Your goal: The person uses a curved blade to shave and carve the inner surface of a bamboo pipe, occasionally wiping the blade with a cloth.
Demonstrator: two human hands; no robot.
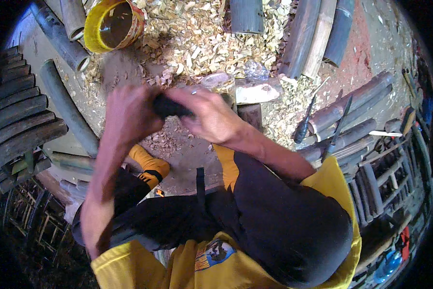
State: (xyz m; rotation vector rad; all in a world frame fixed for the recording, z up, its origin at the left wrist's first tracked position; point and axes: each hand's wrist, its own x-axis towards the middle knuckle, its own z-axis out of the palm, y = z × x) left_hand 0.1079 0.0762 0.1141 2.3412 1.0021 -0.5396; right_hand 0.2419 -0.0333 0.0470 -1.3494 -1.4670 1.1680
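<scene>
In front of my knees, both hands are at a short, dark, rounded piece (172, 106); its exact kind is too hidden to tell. My left hand (131, 111), blurred by motion, is closed in a fist at the piece's left end. My right hand (214, 114), with a ring on one finger, is closed around its right end. Just beyond the right hand stands a round, pale-rimmed container or tube (219, 83). Beside that lies a block with a white top (259, 91), and a clear crumpled plastic bag (256, 70) touches its far side.
Wood shavings (192, 43) cover the far ground. A yellow bucket (96, 29) stands far left. Bamboo lengths (301, 38) lie far right, with split pieces (23, 115) stacked at left. A dark-handled pointed tool (302, 130) and a long blade (343, 120) lie at right.
</scene>
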